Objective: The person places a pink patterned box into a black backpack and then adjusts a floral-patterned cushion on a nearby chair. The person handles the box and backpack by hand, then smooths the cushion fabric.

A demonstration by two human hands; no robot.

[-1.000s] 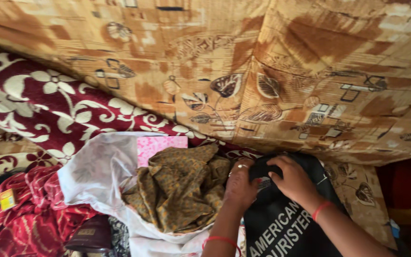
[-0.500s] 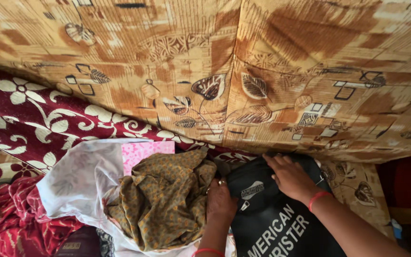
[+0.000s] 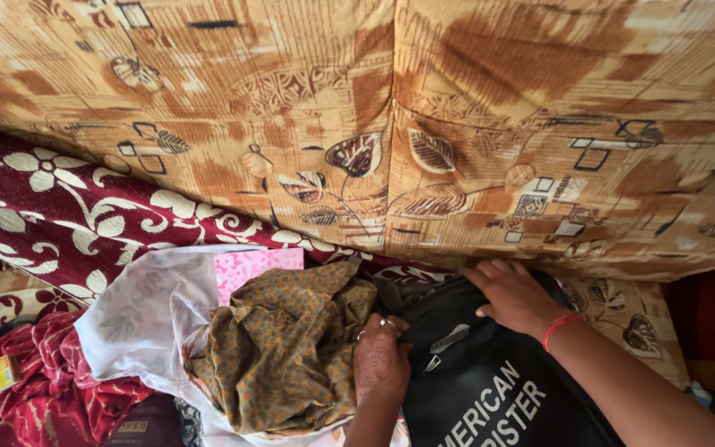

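Filling everything beyond your hands is a big tan and brown cloth (image 3: 457,108) printed with leaves and squares, draped like a wall across the upper view. Beyond and to the left of your left hand, a maroon fabric with cream flowers (image 3: 68,215) runs out from under it. Under both your hands lies a black bag (image 3: 490,389) with white lettering, its top edge tucked against the tan cloth. Your right hand (image 3: 513,294) lies flat on the bag's top end, fingers spread and closed on nothing, a red band at the wrist. Your left hand (image 3: 381,360) rests at the bag's left edge, by its zip pulls, fingers curled inward; whether they pinch anything cannot be told. Touching your left hand on its left side is a crumpled olive cloth with orange dots (image 3: 287,356), heaped on a pale, thin sheet (image 3: 146,314). Just beyond that heap a small pink patterned piece (image 3: 254,265) shows. Far to the left of your left hand, a red and white crumpled garment (image 3: 51,389) lies bunched.
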